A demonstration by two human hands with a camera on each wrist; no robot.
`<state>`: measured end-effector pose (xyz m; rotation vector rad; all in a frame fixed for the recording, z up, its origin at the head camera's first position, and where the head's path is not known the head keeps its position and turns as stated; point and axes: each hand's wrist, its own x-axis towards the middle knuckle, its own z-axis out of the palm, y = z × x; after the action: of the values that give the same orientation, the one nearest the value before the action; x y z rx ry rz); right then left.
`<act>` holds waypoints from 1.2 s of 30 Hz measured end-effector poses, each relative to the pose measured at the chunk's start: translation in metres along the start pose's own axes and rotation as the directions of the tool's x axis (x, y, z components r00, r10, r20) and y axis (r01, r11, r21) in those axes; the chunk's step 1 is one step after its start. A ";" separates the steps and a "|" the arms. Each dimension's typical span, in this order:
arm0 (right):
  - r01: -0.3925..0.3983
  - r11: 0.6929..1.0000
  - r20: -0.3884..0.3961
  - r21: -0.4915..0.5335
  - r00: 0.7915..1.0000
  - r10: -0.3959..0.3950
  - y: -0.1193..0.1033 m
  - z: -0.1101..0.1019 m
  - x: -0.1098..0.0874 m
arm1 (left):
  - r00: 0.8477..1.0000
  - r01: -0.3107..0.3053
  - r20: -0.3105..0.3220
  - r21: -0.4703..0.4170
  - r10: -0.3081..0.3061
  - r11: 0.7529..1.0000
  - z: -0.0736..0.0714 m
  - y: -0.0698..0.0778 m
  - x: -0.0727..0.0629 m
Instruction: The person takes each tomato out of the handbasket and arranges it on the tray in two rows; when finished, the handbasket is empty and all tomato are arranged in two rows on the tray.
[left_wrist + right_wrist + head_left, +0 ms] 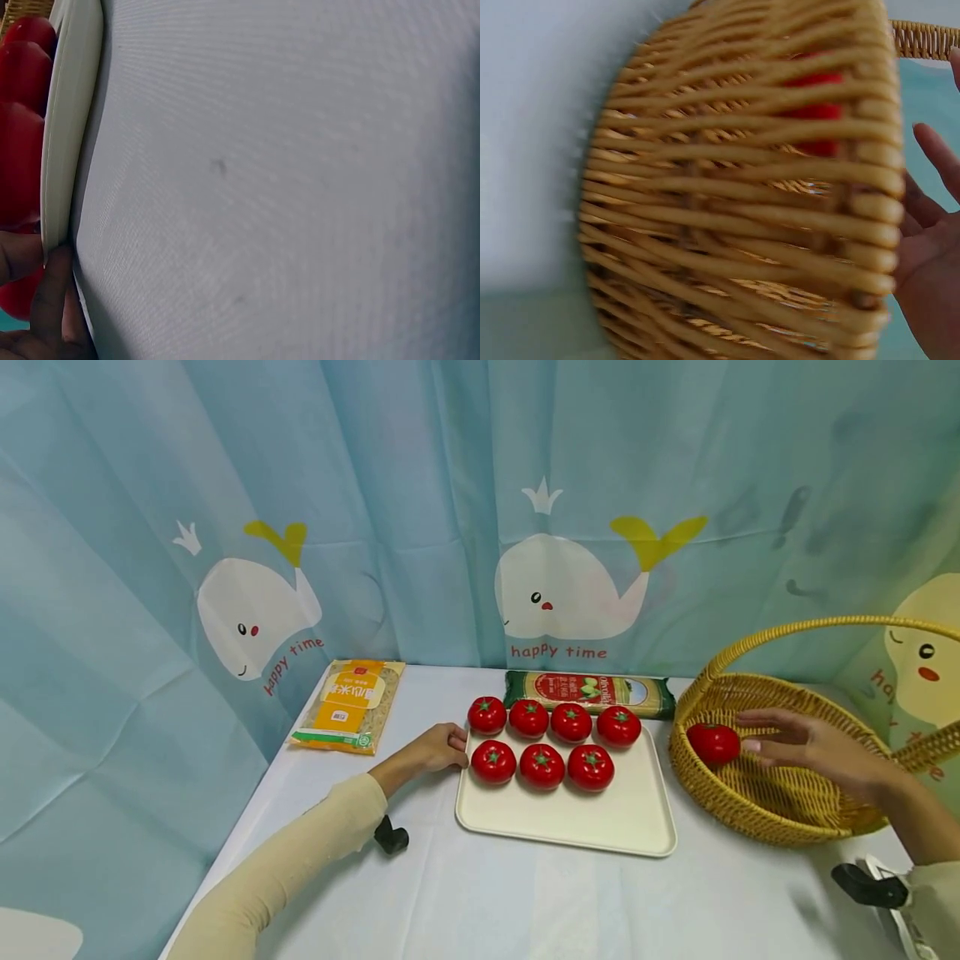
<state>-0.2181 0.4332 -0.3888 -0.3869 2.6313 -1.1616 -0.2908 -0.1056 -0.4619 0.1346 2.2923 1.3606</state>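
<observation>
My left hand point(435, 750) pinches the left rim of a cream tray point(540, 820); in the left wrist view the thumb lies over the rim and the fingers point(51, 300) are against its outer side. Several red tomatoes point(542, 766) with green tops sit on the tray in two rows. At the right stands a wicker basket point(780, 831) with a tall handle, and one tomato point(712, 744) is inside at its left. Over the basket, my right hand point(817, 749) has its fingers loosely extended, fingertips close beside that tomato. Through the basket weave a red patch shows in the right wrist view.
A yellow-orange bag of grain point(348, 706) lies at the back left. Behind the tray is a long green package point(651, 695). A light blue curtain point(420, 527) with whale prints hangs along the back. A white flat object point(892, 893) lies by the right forearm.
</observation>
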 end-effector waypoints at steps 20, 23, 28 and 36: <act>-0.091 0.989 -0.004 -0.113 0.996 0.091 0.002 -0.039 0.036 | 1.000 0.000 0.005 0.024 0.000 1.000 0.001 -0.001 0.004; -0.096 0.987 -0.001 -0.131 0.995 0.096 0.003 -0.043 0.040 | 1.000 -0.009 0.003 0.039 0.009 0.999 0.000 -0.002 0.005; -0.086 0.983 -0.015 -0.162 0.996 0.084 0.008 -0.049 0.044 | 1.000 -0.006 0.000 0.042 0.006 0.999 -0.001 -0.002 0.004; -0.077 0.977 -0.005 -0.201 0.997 0.078 0.013 -0.056 0.053 | 1.000 0.000 0.004 0.029 0.000 1.000 -0.002 -0.002 0.002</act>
<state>-0.2880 0.4621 -0.3674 -0.3185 2.7435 -0.8740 -0.2934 -0.1072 -0.4633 0.1461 2.3098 1.3261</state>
